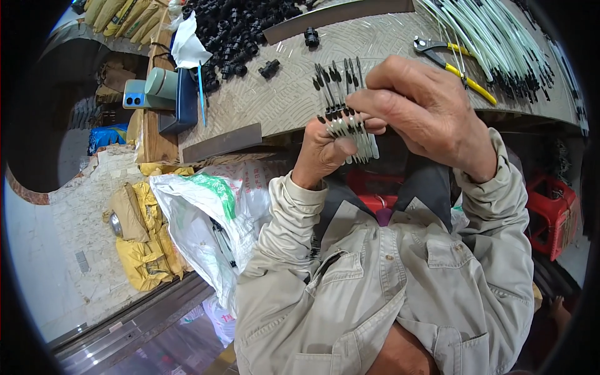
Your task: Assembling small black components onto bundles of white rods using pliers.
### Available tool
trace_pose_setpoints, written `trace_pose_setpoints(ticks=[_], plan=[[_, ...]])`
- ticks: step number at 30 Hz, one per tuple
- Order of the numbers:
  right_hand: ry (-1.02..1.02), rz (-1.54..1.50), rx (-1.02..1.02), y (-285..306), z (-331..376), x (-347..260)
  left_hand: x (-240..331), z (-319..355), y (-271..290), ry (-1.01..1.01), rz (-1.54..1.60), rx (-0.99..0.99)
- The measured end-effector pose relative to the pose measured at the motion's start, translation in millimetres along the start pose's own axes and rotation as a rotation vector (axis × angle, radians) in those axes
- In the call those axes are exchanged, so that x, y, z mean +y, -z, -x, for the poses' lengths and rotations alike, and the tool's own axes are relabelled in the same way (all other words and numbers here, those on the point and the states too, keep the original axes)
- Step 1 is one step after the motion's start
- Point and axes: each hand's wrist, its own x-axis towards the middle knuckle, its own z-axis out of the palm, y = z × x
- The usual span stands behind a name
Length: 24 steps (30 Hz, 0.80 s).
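My left hand (317, 152) is closed around a fanned bundle of thin rods (342, 128), over my lap at the table's near edge. The rods are whitish in the lower part, with black collars midway and dark thin upper ends. My right hand (428, 115) comes in from the right, thumb and fingers pinched together at the bundle's right side. What sits between its fingertips is hidden. Beyond the bundle, two loose black plastic fittings (269, 69) lie on the table (281, 100). Yellow-handled pliers (462, 72) lie beyond my right hand.
A heap of black fittings (228, 40) covers the back left; many white rods with black ends (494, 47) lie back right. A blue phone (134, 99) and a pale green cup (161, 84) stand at the left edge. A white sack (187, 206) and red stool (550, 215) flank me.
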Motion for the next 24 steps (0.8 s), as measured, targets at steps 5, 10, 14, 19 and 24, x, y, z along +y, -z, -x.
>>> trace_pose_setpoints(ticks=[5, 10, 14, 19, 24], plan=[[-0.186, -0.112, 0.097, -21, -1, -12, -2, 3, 6, 0.027, -0.249, -0.011], [-0.67, -0.542, 0.254, -16, 4, 26, -2, 3, -4, -0.007, -0.283, 0.06], [-0.335, -0.18, -0.289, -66, 41, 57, -4, 2, -3, -0.073, -0.333, -0.03], [-0.157, 0.027, -0.613, -73, 39, 48, -12, 21, -6, 0.078, -0.325, -0.043], [-0.39, -0.367, -0.408, -67, 20, 66, -2, 13, 6, -0.011, -0.4, -0.101]])
